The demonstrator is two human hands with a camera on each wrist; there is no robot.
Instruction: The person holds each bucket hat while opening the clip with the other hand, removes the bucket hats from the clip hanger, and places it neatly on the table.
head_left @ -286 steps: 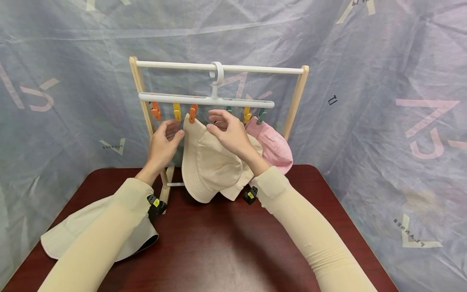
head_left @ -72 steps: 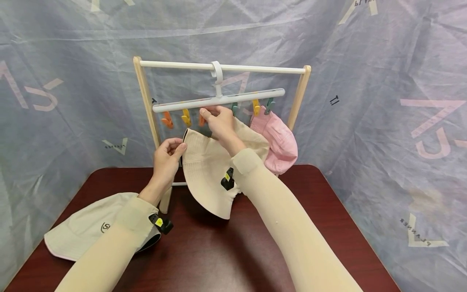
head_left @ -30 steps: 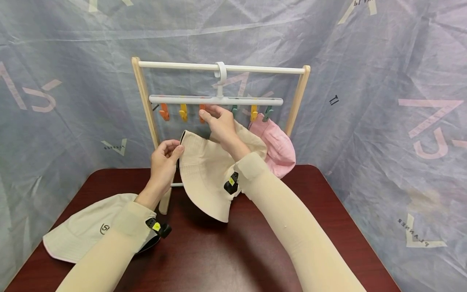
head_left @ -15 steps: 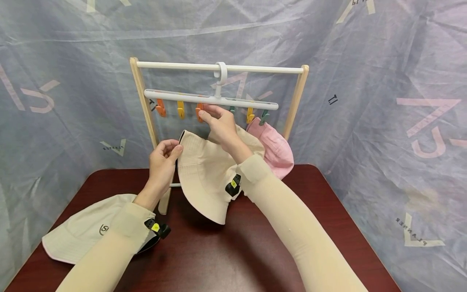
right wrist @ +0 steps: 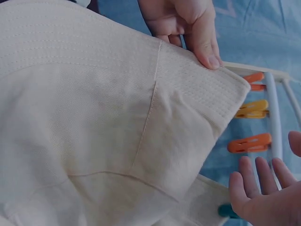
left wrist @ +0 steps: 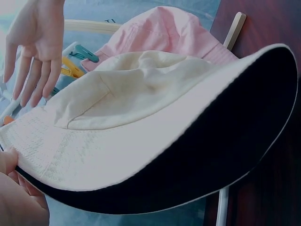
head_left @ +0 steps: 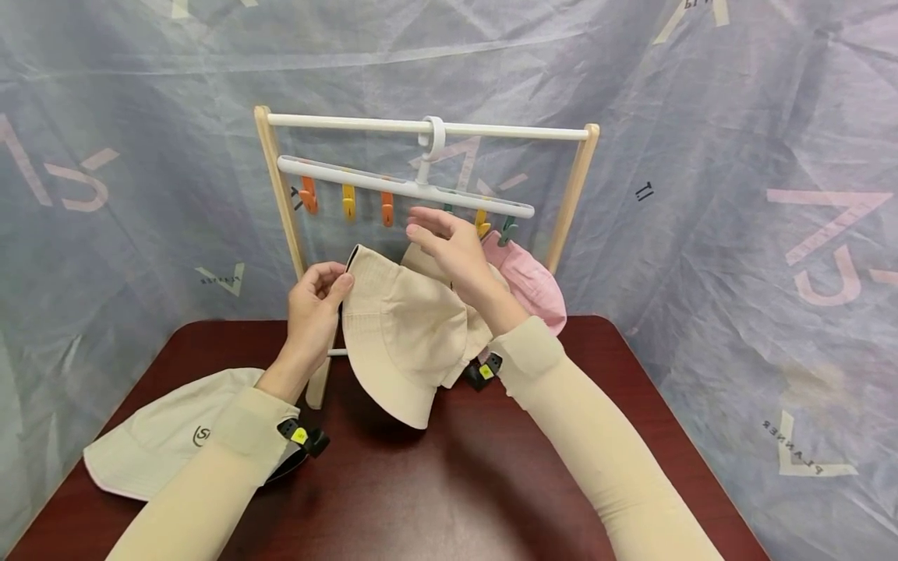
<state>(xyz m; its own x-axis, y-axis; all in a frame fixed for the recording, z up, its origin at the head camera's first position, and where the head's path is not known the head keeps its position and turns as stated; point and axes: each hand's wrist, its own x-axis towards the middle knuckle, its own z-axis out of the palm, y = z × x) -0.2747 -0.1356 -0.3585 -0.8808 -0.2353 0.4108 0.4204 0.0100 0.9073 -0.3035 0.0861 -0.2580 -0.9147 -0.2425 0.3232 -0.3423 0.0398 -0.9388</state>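
Note:
My left hand (head_left: pixel 313 312) pinches the brim edge of a beige bucket hat (head_left: pixel 414 327), thumb on the outer side. In the left wrist view the hat's dark lining (left wrist: pixel 225 136) shows under the brim. My right hand (head_left: pixel 459 253) is off the hat, its fingers loosely extended and holding nothing. Just left of its fingertips hangs an orange clothespin (head_left: pixel 387 209), with no hat in it. Another beige hat (head_left: pixel 419 261) hangs behind, partly hidden; the right wrist view shows a green clothespin (right wrist: pixel 227 211) at its edge.
A white hanger (head_left: pixel 351 173) tilts down to the right on a wooden-sided rack (head_left: pixel 579 179). At its right end a dark green clothespin (head_left: pixel 508 231) holds a pink hat (head_left: pixel 529 284). A pale bucket hat (head_left: pixel 164 428) lies on the dark red table (head_left: pixel 393 499), front left.
Earlier the beige hat hung from the orange clothespin; now my left hand holds it below. My right hand has left that clothespin, moving right. The hanger's left end has risen.

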